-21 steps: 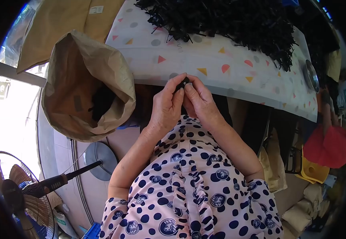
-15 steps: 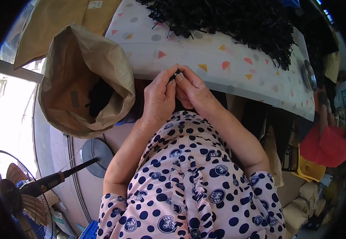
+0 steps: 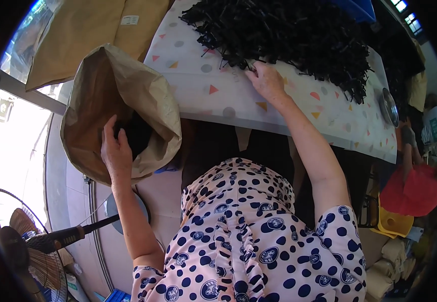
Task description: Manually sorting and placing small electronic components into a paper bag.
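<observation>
My left hand [image 3: 117, 155] is over the mouth of a large brown paper bag [image 3: 153, 95], its fingers apart and nothing visible in them. Dark pieces [image 3: 137, 135] lie inside the bag, partly hidden by that hand. At the table, my right hand [image 3: 269, 84] reaches to the near edge of a big heap of small black plastic parts [image 3: 284, 35]. Its thumb and fingertips close on one small black part at the heap's fringe; the part's exact shape is too small to make out.
A patterned white cloth [image 3: 198, 100] covers the table. Flat brown sacks [image 3: 87, 40] lie at the far left, a blue crate [image 3: 357, 9] behind the heap. A metal bowl [image 3: 389, 106] sits at the right edge. A fan [image 3: 32, 241] stands at lower left; a person in red [image 3: 412, 189] is at right.
My hands were together in front of me, holding a small black part. They have separated: the left moved over the bag with its fingers apart, the right went forward to the heap.
</observation>
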